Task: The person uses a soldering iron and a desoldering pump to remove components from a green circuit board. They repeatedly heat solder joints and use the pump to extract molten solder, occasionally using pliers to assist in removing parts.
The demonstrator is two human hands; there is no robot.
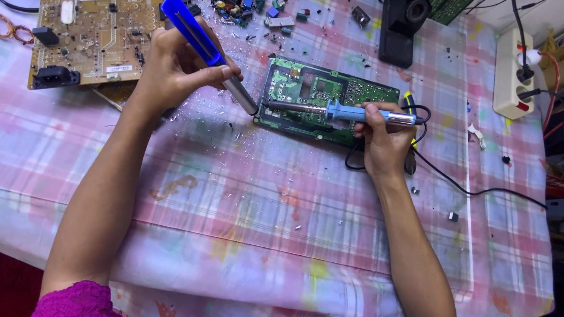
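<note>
My left hand (pixel 170 67) grips a blue desoldering pump (pixel 202 50), its grey nozzle angled down to the left edge of a green circuit board (pixel 305 88). My right hand (pixel 382 138) holds a blue-handled soldering iron (pixel 346 113) lying nearly level, its metal tip pointing left over the board toward the pump's nozzle. The two tips sit a few centimetres apart near the board's left edge. A black cord (pixel 470 191) runs from the iron off to the right.
A brown circuit board (pixel 94 35) lies at the far left. Loose electronic parts (pixel 247 12) and solder bits are scattered at the back. A black box (pixel 402 29) stands behind the green board, a white power strip (pixel 514 73) at right. A plaid cloth (pixel 264 223) covers the table.
</note>
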